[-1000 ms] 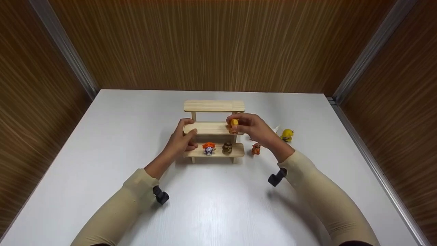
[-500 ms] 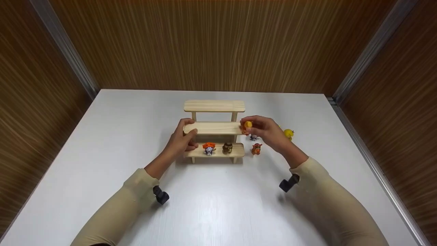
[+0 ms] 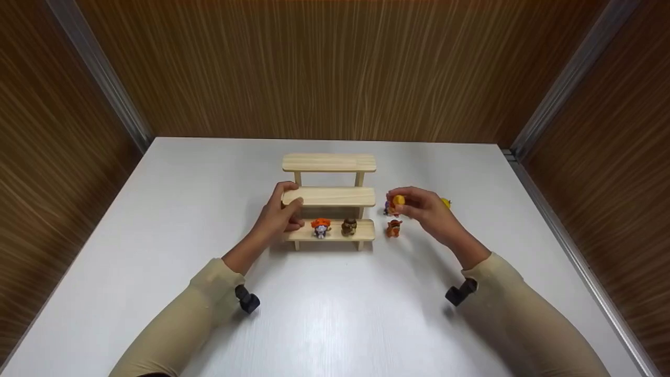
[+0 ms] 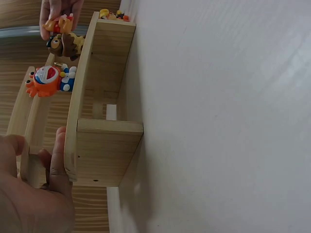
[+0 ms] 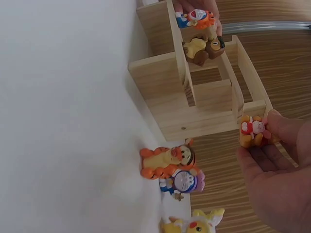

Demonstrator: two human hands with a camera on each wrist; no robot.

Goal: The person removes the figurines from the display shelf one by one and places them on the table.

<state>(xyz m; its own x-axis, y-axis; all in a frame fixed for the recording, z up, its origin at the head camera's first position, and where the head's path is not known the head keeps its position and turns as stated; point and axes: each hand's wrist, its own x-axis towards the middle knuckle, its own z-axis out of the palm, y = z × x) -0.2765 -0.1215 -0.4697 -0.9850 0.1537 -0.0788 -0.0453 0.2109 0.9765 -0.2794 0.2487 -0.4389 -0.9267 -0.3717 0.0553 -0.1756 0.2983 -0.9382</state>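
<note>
while it steadies, left hand [image 3: 280,214]: clamped on the wooden shelf [image 3: 328,196], centre frame.
right hand [image 3: 421,209]: pinching a yellow toy [image 3: 398,200], right of the shelf, ready for placing.

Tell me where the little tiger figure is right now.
In the head view the tiger figure stands on the table just right of the wooden shelf's bottom step, below the right hand.

A staged recording booth is suggested by a bare white table [image 3: 335,293] enclosed by wood-grain panel walls [image 3: 324,68]
</note>
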